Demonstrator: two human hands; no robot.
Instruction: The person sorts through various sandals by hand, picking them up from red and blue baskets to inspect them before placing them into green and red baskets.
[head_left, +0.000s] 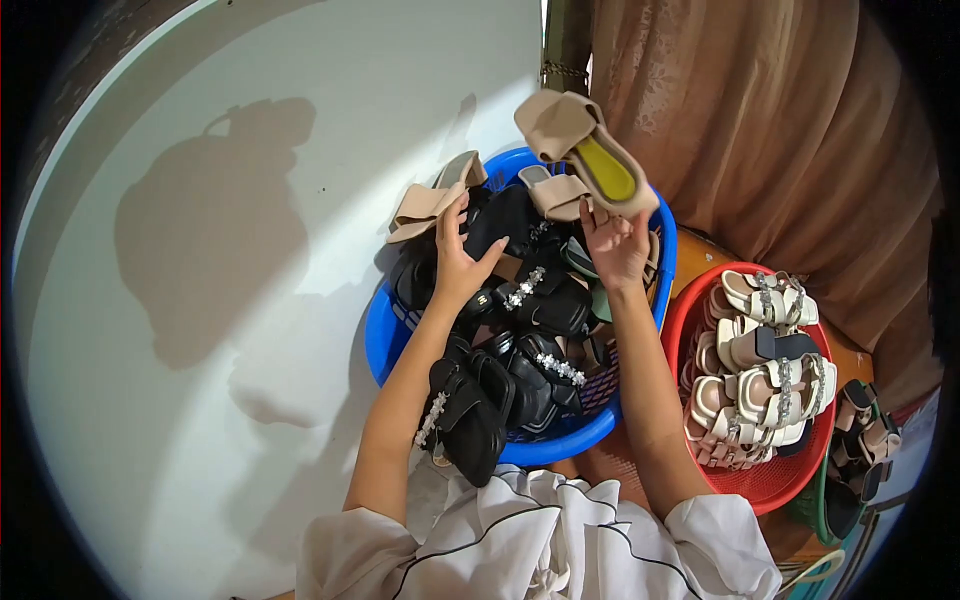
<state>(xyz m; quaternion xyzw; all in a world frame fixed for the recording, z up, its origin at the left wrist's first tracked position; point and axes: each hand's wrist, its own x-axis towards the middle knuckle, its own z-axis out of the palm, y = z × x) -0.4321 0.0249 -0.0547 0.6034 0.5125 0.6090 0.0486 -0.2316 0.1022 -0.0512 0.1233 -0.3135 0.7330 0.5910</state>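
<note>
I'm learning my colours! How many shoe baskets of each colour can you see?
Blue rounded plastic basket: 1
Red rounded plastic basket: 1
Green plastic basket, only partly showing: 1
Total: 3 baskets

Shadows (215,230) darken the bright wall (350,240); black-rimmed edges look slightly soft.

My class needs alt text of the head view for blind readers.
A person's right hand holds a beige sandal over a blue basket of mostly black sandals; the left hand is at another beige sandal. A red basket holds white sandals.
</note>
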